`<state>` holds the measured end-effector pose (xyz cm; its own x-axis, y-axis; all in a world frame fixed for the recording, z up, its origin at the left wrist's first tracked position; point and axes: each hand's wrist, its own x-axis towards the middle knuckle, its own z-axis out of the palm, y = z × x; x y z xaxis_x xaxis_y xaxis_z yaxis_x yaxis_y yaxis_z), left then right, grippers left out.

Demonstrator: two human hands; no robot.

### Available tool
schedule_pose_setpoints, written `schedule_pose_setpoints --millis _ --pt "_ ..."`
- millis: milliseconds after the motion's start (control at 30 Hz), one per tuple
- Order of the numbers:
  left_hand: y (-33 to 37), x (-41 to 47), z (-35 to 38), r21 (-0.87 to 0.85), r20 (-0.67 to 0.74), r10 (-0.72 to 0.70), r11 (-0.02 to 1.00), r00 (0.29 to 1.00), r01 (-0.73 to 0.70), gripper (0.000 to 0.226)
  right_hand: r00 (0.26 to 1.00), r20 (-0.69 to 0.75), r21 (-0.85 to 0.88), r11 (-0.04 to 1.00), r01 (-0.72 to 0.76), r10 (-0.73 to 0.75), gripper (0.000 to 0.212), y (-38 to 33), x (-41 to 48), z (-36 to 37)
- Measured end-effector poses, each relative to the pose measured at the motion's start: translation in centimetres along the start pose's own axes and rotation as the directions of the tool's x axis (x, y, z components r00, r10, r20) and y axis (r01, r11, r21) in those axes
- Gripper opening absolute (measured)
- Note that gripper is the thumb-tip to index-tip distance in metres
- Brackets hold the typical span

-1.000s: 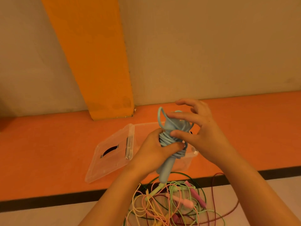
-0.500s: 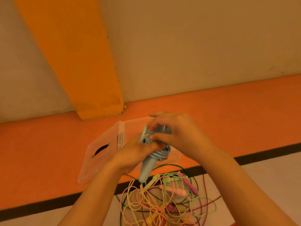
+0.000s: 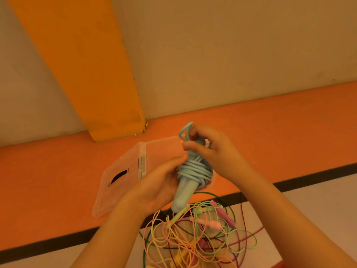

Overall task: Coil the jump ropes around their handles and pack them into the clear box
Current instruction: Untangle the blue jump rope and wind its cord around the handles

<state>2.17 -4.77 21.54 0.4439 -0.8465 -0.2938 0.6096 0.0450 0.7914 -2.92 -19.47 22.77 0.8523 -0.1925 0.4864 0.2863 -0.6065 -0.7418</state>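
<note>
Coils of the blue jump rope (image 3: 194, 170) wrap tightly around its handles (image 3: 183, 194), and the bundle is held in the air just right of the frame's centre, tilted a little, with the rounded handle ends pointing down. A short loop (image 3: 185, 130) of the same cord sticks up from the top of the bundle. The left hand (image 3: 158, 183) comes in from the lower left and cradles the bundle, its grip closed around the handles with the thumb pressed against the side of the coils. The right hand (image 3: 215, 151) reaches in from the lower right, its grip narrow, thumb and fingertips pinching the cord at the base of the loop. Behind the hands lies the clear box (image 3: 163, 145), mostly hidden by them, with its lid (image 3: 116, 192) swung open flat to the left; a dark slot shows in the lid. Box and lid rest on an orange strip (image 3: 48, 180) that runs across the middle of the frame. Below the bundle, a loose tangle of jump ropes (image 3: 195, 235) in yellow, green, pink and dark red lies on the pale floor (image 3: 309, 209), overlapping the black line (image 3: 299, 178) that edges the strip. A beige wall (image 3: 231, 55) fills the upper frame, crossed at the upper left by an orange pillar (image 3: 87, 64).
</note>
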Motion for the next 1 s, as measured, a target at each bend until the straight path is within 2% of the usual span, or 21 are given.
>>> schedule_pose_setpoints --millis 133,233,300,367,500,600,667,733,767,867,933,1000 --pt "0.4 -0.3 -0.8 -0.19 0.21 -0.107 0.971 0.972 0.148 0.061 0.987 -0.161 0.216 0.976 0.021 0.015 0.01 -0.7 0.1 -0.6" --pt "0.3 -0.7 -0.6 -0.251 0.403 -0.215 0.909 0.89 0.333 0.073 0.975 -0.221 0.265 0.963 0.043 0.017 0.013 -1.1 0.0 -0.4" --pt "0.3 -0.8 -0.5 -0.345 0.443 -0.19 0.866 0.876 0.363 0.066 0.976 -0.214 0.291 0.956 0.023 0.042 0.014 -1.1 0.0 -0.3" --pt "0.4 -0.9 -0.1 -0.406 0.423 -0.127 0.859 0.897 0.313 0.052 0.982 -0.175 0.304 0.952 -0.01 0.066 0.012 -1.0 0.1 -0.4" --pt "0.0 -0.4 0.0 -0.358 0.181 -0.077 0.923 0.98 0.139 0.049 0.993 -0.092 0.201 0.978 -0.054 0.074 0.014 -0.2 0.2 -0.5" --pt "-0.3 -0.3 0.2 -0.286 0.048 -0.044 0.957 0.998 0.056 0.017 0.997 -0.056 0.139 0.99 -0.038 0.046 0.014 -0.1 0.2 -0.6" --pt "-0.4 -0.3 -0.1 -0.276 0.063 -0.056 0.959 0.996 0.071 0.015 0.999 -0.035 0.096 0.995 -0.021 0.024 0.014 -0.1 0.2 -0.9" --pt "-0.4 -0.1 -0.3 -0.292 0.109 -0.024 0.955 0.994 0.055 0.04 1.0 -0.002 0.069 0.997 -0.026 0.026 0.016 0.0 0.2 -1.2" --pt "-0.4 0.2 -0.6 -0.239 0.089 -0.001 0.971 0.996 0.022 0.051 1.0 0.015 0.052 0.998 -0.027 0.026 0.017 0.0 0.1 -1.3" --pt "-0.5 0.7 -0.8 0.007 -0.044 0.151 0.989 0.988 -0.151 0.051 0.998 0.059 0.016 1.0 0.0 -0.001 0.025 0.5 0.0 -1.1" --pt "-0.5 0.8 -0.7 0.19 -0.089 0.262 0.951 0.961 -0.242 0.052 0.997 0.073 0.01 1.0 0.028 -0.029 0.031 0.9 0.0 -0.9" --pt "-0.8 0.9 -0.7 0.424 -0.134 0.386 0.855 0.913 -0.299 0.055 0.997 0.079 0.017 1.0 0.023 -0.024 0.037 1.2 -0.1 -0.7"
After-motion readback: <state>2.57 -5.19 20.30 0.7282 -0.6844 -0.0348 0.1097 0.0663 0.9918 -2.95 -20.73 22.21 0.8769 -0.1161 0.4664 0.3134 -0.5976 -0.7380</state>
